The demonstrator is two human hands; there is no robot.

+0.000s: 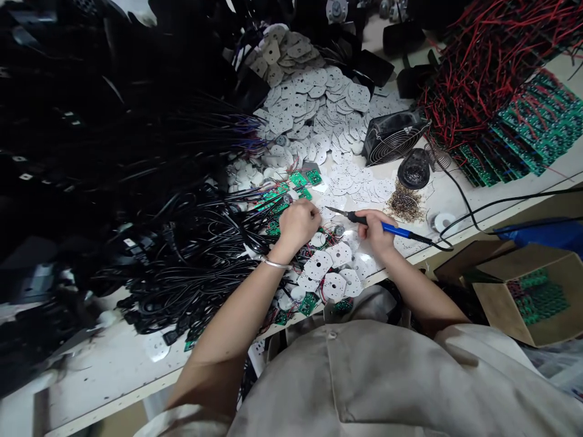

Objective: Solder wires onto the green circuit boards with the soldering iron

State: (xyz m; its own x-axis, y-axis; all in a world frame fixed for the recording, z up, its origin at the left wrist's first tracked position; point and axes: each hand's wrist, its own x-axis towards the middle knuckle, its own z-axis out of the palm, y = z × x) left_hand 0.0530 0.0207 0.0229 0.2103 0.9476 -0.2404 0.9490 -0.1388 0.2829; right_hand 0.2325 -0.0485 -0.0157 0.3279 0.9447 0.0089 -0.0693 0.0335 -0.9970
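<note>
A blue-handled soldering iron point(395, 229) is gripped in my right hand point(377, 230), its tip pointing left toward my other hand. My left hand point(300, 221) is closed, fingers curled, over the edge of a cluster of small green circuit boards point(276, 197). Whatever its fingers pinch is hidden from this angle. White perforated plates point(334, 285) with thin red wires lie just below both hands. A small round motor-like part point(339, 230) sits between them.
Black cables point(195, 243) heap up on the left. A large pile of white plates point(314, 103) rises behind, beside a black fan point(395, 136). An iron stand point(413, 169), a solder spool point(444, 222) and red-wired boards point(537, 127) are rightward. Below stands an open cardboard box point(532, 291).
</note>
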